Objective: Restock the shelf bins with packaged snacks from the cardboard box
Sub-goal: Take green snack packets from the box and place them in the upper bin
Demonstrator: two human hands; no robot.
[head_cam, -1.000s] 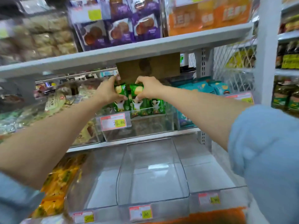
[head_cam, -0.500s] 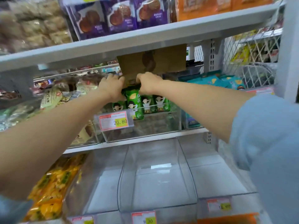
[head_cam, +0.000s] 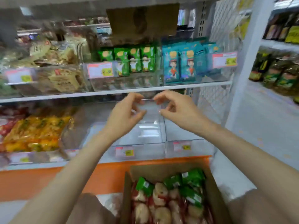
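left hand (head_cam: 127, 110): raised in front of the lower shelf, fingers curled loosely with a gap to the thumb, holding nothing.
right hand (head_cam: 174, 107): mirrored just beside the left, fingertips near but apart, equally without a packet.
between the hands: only the clear back rim of an unfilled clear bin (head_cam: 145, 135) on the lower shelf; whether fingertips touch that rim, impossible to tell through the blur.
cardboard box (head_cam: 215, 198): open, low in view, near the body, below the orange shelf edge (head_cam: 48, 178).
snacks in box: green packets (head_cam: 191, 180) lying on top toward the far side, red-and-white packets (head_cam: 160, 206) filling the near side.
upper shelf: green packets standing in a row in a clear bin (head_cam: 134, 60), teal packets (head_cam: 179, 65) in the next bin to the right, price tag (head_cam: 100, 70) on the front.
left of the unfilled bin: yellow-orange bags (head_cam: 35, 133).
handling, as judged: small sealed pouches, likely light, soft and crinkly, film probably slick; contents possibly brittle, so gentle pressure.
where to hold, as judged: across the flat faces or by a crimped end seal, several pinched together between both hands.
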